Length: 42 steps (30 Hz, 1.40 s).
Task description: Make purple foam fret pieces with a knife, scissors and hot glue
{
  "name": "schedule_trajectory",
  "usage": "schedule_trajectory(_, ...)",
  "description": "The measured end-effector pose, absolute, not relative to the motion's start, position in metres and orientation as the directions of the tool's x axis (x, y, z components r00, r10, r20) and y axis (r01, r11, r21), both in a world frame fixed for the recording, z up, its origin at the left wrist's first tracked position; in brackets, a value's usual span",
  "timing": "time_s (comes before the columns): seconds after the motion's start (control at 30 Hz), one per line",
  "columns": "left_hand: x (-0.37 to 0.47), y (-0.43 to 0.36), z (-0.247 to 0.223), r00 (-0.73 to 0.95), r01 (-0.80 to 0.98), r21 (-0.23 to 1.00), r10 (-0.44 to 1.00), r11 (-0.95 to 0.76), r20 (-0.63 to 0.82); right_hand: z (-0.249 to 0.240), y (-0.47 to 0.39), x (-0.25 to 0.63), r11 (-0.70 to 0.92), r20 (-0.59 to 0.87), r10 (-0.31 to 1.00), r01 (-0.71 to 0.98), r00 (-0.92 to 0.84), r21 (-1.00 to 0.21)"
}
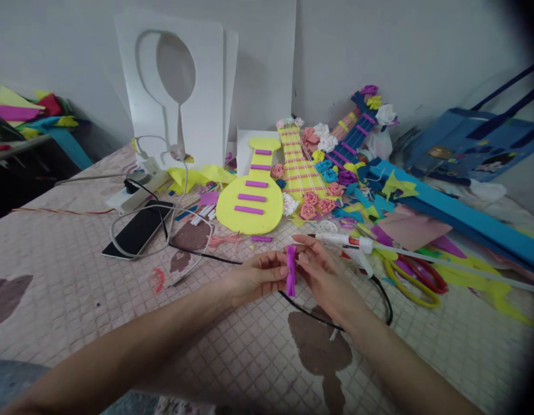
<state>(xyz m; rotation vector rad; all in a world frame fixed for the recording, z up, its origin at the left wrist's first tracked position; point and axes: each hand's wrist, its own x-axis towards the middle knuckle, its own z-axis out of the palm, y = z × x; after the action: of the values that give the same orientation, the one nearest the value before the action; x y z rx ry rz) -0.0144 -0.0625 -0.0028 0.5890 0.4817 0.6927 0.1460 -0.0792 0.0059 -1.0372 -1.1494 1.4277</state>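
A strip of purple crepe paper (291,282), crumpled and upright, is pinched between my two hands over the table. My left hand (260,275) grips its left side with thumb and fingers. On the other side my right hand (321,268) holds the upper part, fingers bent around it. Just beyond stands a yellow guitar-shaped cutout (249,216) with several purple bars across neck and body. A loose purple bar (261,238) lies in front of it. To the right of my right hand rests a white glue gun (348,242) with a long glue stick in its back.
Decorated guitar shapes (302,158) and paper roses (310,204) stand behind. Scissors with yellow and red handles (411,288) lie at right among paper scraps. A phone (137,230), a power strip (128,196) and cables spread left. A blue bag (474,144) stands at back right.
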Motion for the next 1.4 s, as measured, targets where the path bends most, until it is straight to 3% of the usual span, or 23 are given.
schedule_trajectory(0.13, -0.016, -0.061, -0.003, 0.644, -0.47, 0.658, 0.739, 0.588, -0.201, 0.004, -0.082, 0.146, -0.021, 0.0, 0.971, -0.089, -0.238, -0.996)
schedule_trajectory(0.33, -0.017, -0.059, -0.001, 0.636, -0.489, 0.644, 0.746, 0.588, -0.198, 0.003, -0.082, 0.146, 0.06, 0.087, 0.945, -0.093, -0.317, -0.994)
schedule_trajectory(0.4, -0.018, -0.059, 0.001, 0.635, -0.501, 0.624, 0.745, 0.6, -0.205, 0.003, -0.083, 0.148, 0.138, 0.155, 0.95, -0.08, -0.272, -0.987)
schedule_trajectory(0.5, -0.019, -0.058, 0.001, 0.633, -0.527, 0.584, 0.744, 0.617, -0.215, 0.006, -0.085, 0.155, 0.302, 0.301, 0.953, 0.082, -0.035, -0.95)
schedule_trajectory(0.57, -0.02, -0.057, 0.001, 0.629, -0.552, 0.549, 0.746, 0.628, -0.22, 0.01, -0.087, 0.16, 0.39, 0.42, 0.906, 0.285, 0.05, -0.876)
schedule_trajectory(0.63, -0.02, -0.056, 0.001, 0.631, -0.567, 0.52, 0.743, 0.638, -0.225, 0.013, -0.09, 0.164, 0.493, 0.528, 0.848, 0.424, -0.039, -0.76)
schedule_trajectory(0.73, -0.021, -0.056, 0.002, 0.623, -0.581, 0.503, 0.747, 0.64, -0.231, 0.014, -0.091, 0.164, 0.654, 0.619, 0.741, 0.492, -0.261, -0.575)
schedule_trajectory(0.9, -0.02, -0.059, 0.003, 0.628, -0.579, 0.503, 0.744, 0.642, -0.227, 0.011, -0.089, 0.155, 0.718, 0.681, 0.654, 0.552, -0.329, -0.424)
schedule_trajectory(1.0, -0.019, -0.06, 0.003, 0.641, -0.553, 0.523, 0.732, 0.649, -0.23, 0.012, -0.089, 0.152, 0.722, 0.662, 0.666, 0.521, -0.345, -0.455)
schedule_trajectory(1.13, -0.019, -0.061, 0.005, 0.628, -0.535, 0.576, 0.747, 0.618, -0.217, 0.015, -0.092, 0.151, 0.634, 0.56, 0.77, 0.452, -0.304, -0.627)
schedule_trajectory(1.27, -0.02, -0.06, 0.005, 0.621, -0.518, 0.634, 0.762, 0.574, -0.182, 0.01, -0.092, 0.148, 0.467, 0.418, 0.884, 0.337, -0.21, -0.818)
schedule_trajectory(1.4, -0.021, -0.059, -0.001, 0.638, -0.489, 0.675, 0.754, 0.553, -0.155, 0.004, -0.089, 0.148, 0.213, 0.177, 0.958, 0.15, -0.224, -0.965)
